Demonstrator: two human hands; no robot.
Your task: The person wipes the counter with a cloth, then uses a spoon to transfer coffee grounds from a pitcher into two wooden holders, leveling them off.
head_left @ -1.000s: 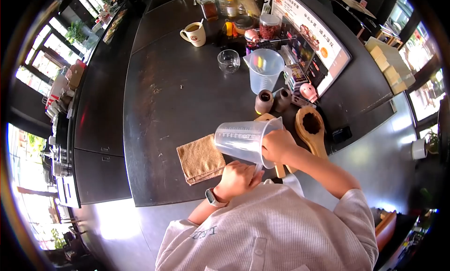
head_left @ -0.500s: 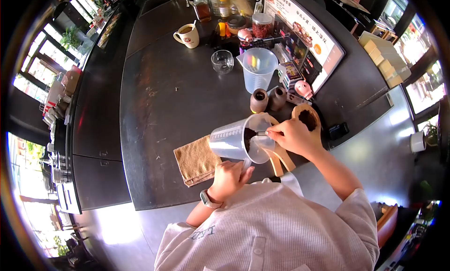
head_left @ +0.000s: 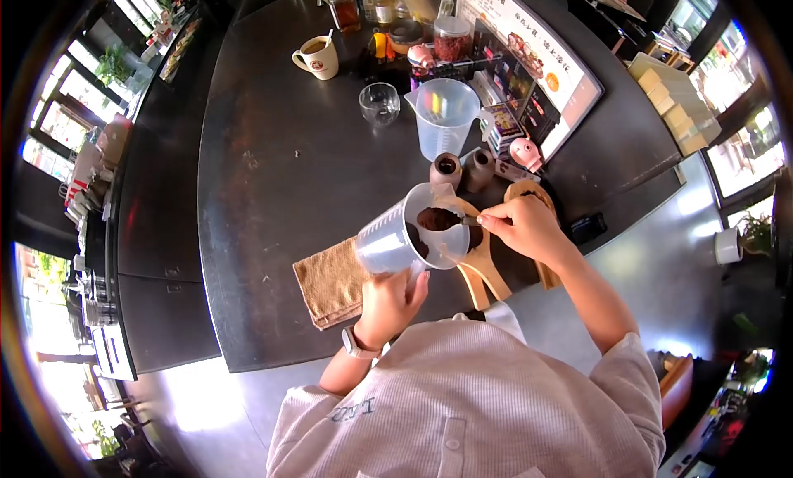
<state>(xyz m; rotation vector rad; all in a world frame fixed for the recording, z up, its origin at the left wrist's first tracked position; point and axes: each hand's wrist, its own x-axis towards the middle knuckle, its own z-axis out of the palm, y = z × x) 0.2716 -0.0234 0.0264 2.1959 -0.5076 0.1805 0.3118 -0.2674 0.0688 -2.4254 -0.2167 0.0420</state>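
My left hand (head_left: pixel 390 300) is closed round the handle of a clear plastic measuring jug (head_left: pixel 384 242), which is tilted with its mouth to the right. Between the fingers of my right hand (head_left: pixel 524 230) is a spoon (head_left: pixel 468 220). A heap of dark brown powder (head_left: pixel 438 219) sits on the spoon at the jug's mouth, and more lies inside the jug. Partly hidden behind the jug is a pale wooden holder (head_left: pixel 486 281) with a split handle. A second wooden holder (head_left: pixel 529 186) lies under my right hand. The folded brown cloth (head_left: pixel 326 284) is left of the jug.
Beyond the jug stand two small dark vases (head_left: pixel 447 171), another plastic measuring jug (head_left: pixel 446 127) and a glass cup (head_left: pixel 379 104). Farther back are a coffee mug (head_left: pixel 320 61), a jar with a red filling (head_left: pixel 453 42) and a menu board (head_left: pixel 549 73). A pink figurine (head_left: pixel 525 153) stands at the right.
The spoon has come up out of the jug with a heap of dark powder on it. My left hand has lifted and tipped the jug slightly more upright; the view has shifted slightly.
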